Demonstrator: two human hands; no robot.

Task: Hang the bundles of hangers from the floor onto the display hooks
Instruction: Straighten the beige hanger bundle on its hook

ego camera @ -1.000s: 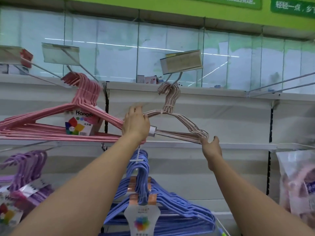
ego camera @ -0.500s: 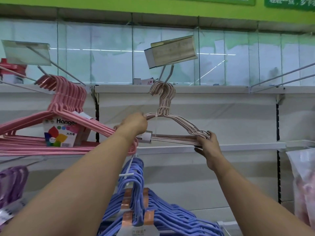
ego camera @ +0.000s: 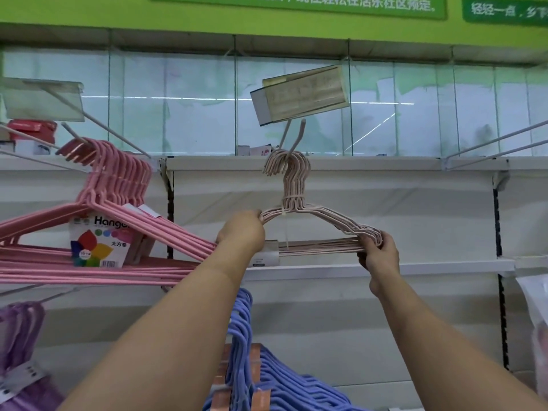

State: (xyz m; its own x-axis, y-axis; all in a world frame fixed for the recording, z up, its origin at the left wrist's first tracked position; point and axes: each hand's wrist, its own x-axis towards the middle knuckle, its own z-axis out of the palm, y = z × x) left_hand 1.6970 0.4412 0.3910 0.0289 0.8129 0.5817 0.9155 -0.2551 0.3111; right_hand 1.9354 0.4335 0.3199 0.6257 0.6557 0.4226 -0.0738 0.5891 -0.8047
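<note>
Your left hand grips the left shoulder of the beige hanger bundle, fingers curled round the wires just where they slope down from the neck. Your right hand pinches the bundle's right corner, where the sloping shoulder meets the bottom bar, with the fingers wrapped over the wire ends. Between your hands the bundle hangs roughly level and upright, a tie binding the necks together and a white label wrapped on the bottom bar just beside your left wrist.

The curved tops of the bundle sit over the display hook, a pale peg that rises at a slant above the shelf edge. A price tag holder tilts above the peg's tip. You cannot tell from this view how far back on the peg the tops rest.

To your left, a pink hanger bundle hangs from its own peg, carrying a colourful card label; its right end reaches your left forearm. Below, between your forearms, a blue hanger bundle hangs, and a purple hanger bundle shows at the lower left edge. A green sign runs across the top.
</note>
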